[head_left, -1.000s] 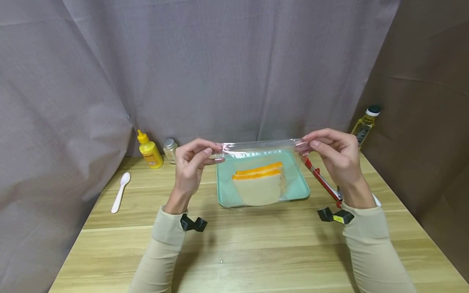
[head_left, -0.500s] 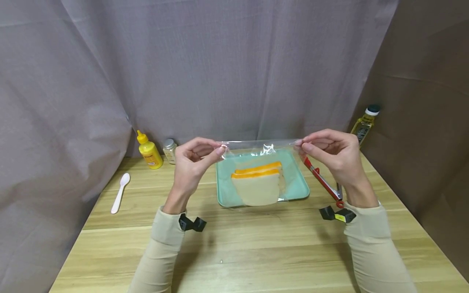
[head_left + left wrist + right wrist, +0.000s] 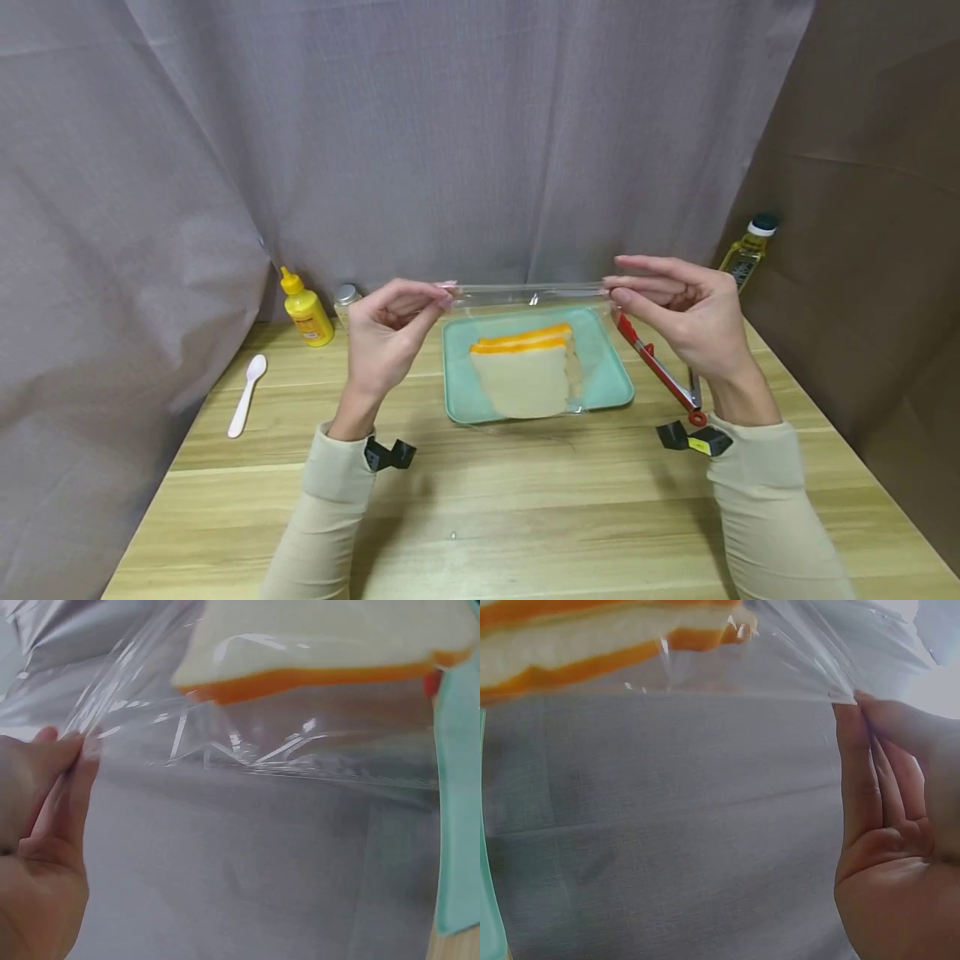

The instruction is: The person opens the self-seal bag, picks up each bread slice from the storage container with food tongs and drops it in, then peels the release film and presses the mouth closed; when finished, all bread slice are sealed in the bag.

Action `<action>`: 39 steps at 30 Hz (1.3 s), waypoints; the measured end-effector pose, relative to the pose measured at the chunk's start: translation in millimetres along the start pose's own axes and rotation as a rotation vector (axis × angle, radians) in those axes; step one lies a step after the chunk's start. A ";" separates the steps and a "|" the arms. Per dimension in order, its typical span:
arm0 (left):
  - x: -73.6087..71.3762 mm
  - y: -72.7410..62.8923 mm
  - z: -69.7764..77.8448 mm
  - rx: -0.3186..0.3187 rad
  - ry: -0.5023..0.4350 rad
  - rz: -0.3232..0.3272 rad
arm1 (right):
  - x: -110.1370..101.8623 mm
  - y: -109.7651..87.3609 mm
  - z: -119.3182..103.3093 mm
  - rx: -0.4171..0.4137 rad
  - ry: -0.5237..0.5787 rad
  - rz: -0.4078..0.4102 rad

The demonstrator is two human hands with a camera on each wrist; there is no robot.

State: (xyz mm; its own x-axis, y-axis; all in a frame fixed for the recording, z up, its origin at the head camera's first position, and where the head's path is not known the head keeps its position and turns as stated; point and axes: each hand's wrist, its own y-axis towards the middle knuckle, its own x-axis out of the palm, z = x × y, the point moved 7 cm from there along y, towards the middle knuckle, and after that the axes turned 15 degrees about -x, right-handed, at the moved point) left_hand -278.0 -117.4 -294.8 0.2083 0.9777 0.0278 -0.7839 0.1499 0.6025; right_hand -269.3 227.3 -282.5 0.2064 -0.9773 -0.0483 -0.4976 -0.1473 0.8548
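Two slices of white bread with orange crust (image 3: pixel 520 383) are seen within a clear plastic bag (image 3: pixel 532 294), held up before me. My left hand (image 3: pixel 390 337) pinches the bag's upper left corner between thumb and fingertips. At the opposite corner, my right hand (image 3: pixel 693 321) grips the film the same way, its index finger lifted. The top edge stretches nearly straight between both hands. In the left wrist view, shiny creases run from the left hand (image 3: pixel 49 832) along the film. A mint green tray (image 3: pixel 621 392) lies behind and beneath the bag.
On the left are a white spoon (image 3: pixel 246 398), a yellow squeeze bottle (image 3: pixel 309 317) and a small jar (image 3: pixel 347 302) partly hidden by the left hand. Red-handled tongs (image 3: pixel 660 371) lie right of the tray. An oil bottle (image 3: pixel 745 252) stands behind the right hand.
The bag and bread have shifted slightly up and left. The left hand has moved a little left. The top edge looks tighter, and the right index finger has lifted from the film.
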 end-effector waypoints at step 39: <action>-171.4 -27.1 -35.5 -0.406 0.302 0.276 | 162.4 -26.9 171.2 0.619 0.326 0.031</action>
State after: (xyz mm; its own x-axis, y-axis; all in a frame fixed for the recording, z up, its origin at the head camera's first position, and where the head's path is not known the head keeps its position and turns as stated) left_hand -313.2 -283.7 -344.2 -0.1658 0.9782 -0.1247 -0.9596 -0.1309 0.2490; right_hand -366.7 46.5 -401.7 0.3781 -0.9012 0.2119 -0.8758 -0.2741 0.3973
